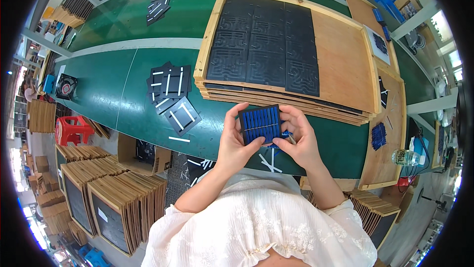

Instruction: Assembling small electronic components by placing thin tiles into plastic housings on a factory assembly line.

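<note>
A small square solar panel point(260, 123), blue cell strips in a black border, is held upright over the near edge of the table. My left hand point(234, 141) grips its left side, thumb on the lower edge. On the other side, my right hand point(302, 141) has its fingers at the right edge and its thumb near the lower right corner. Some blue pieces point(285, 136) show between the right palm and the panel; their kind is unclear. Left of my hands lie several black square plates point(170, 86) with white strips on them. Loose white strips point(269, 161) lie just below my hands.
A wooden-framed tray point(345, 54) part-filled with black patterned sheets tops a stack beyond my hands. To the right, a wooden board point(387, 153) bears a pile of blue strips point(378, 136) and a clear bottle point(408, 158). A small fan point(66, 87) stands at the table's left end.
</note>
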The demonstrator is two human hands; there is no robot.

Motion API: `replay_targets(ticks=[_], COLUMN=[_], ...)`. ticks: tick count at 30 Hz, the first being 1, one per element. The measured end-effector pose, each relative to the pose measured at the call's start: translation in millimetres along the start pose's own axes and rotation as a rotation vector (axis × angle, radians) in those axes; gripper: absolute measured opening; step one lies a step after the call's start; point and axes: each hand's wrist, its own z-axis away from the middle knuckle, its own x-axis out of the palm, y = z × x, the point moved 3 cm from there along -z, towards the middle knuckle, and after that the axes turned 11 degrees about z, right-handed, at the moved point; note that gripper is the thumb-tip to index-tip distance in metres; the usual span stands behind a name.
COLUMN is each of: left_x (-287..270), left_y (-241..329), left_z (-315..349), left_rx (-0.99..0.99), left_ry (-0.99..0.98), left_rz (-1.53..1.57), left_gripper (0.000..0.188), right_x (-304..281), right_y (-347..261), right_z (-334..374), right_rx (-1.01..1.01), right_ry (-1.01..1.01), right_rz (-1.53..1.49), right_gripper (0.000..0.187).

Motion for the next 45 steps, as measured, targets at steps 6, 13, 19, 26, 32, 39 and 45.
replay_targets(ticks=[6,13,19,26,32,39,45], left_x=[0.3,9.0,13.4,9.0,10.2,-8.8,-17.4], left_y=[6.7,0.2,-3.3,5.8,11.7,3.0,-5.6], left_z=[2.2,5.9,10.1,8.8,4.5,5.3,3.2], left_rx=[-0.206,-0.186,-0.099,-0.177,-0.004,-0.013,-0.137], left_ry=[-0.026,-0.078,-0.131,-0.147,-0.015,0.070,0.010], left_rz=[0.432,0.390,0.209,0.438,0.250,-0.220,0.019], left_gripper=[0.067,0.056,0.056,0.054,0.058,0.007,0.012], right_x=[-11.0,-6.1,-6.9,-30.2,-33.0,-35.0,-35.1], right_y=[4.2,-10.7,-14.2,-13.1,-6.4,1.1,-4.1], right_z=[-0.7,-6.5,-12.1,-11.2,-7.7,-6.4,-4.9], right_rx=[-0.073,-0.065,-0.087,0.005,0.116,0.079,0.119], right_ry=[-0.023,0.115,0.100,0.094,0.224,0.218,0.193], right_rz=[-0.033,0.158,0.275,0.100,-0.168,-0.163,-0.158], right_gripper=[0.074,0.082,0.078,0.043,0.044,0.042,0.046])
